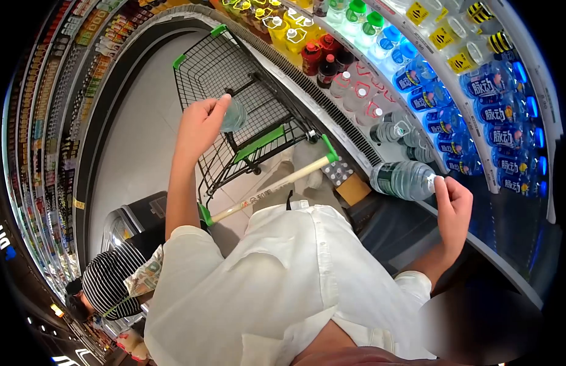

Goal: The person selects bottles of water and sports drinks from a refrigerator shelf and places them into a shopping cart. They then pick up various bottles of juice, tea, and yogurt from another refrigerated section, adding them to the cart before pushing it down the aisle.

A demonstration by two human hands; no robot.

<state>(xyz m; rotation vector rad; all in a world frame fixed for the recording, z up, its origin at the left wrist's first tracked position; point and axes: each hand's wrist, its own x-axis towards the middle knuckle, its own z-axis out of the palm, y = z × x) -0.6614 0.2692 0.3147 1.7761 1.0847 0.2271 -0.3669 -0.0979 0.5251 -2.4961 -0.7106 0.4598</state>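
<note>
My left hand (200, 125) is closed on a clear, greenish plastic bottle (234, 116), held above the wire shopping cart (219, 67); my fingers hide its top end. On the right, my right hand (455, 210) pinches the white-capped neck of a big clear water bottle (402, 180) with a dark green label. This bottle lies on its side in the view, by the front of the lower shelf. Just behind it, similar water bottles (411, 141) are on the shelf. The cart's cream handle (274, 189) with green ends crosses in front of my waist.
Lit shelves on the right hold blue-labelled drink bottles (441, 122), cola bottles (327, 70) and yellow bottles (289, 36). Below the handle is a cardboard box (352, 190) beside a pack of small bottles (338, 173). A person in a striped top (112, 280) is at lower left.
</note>
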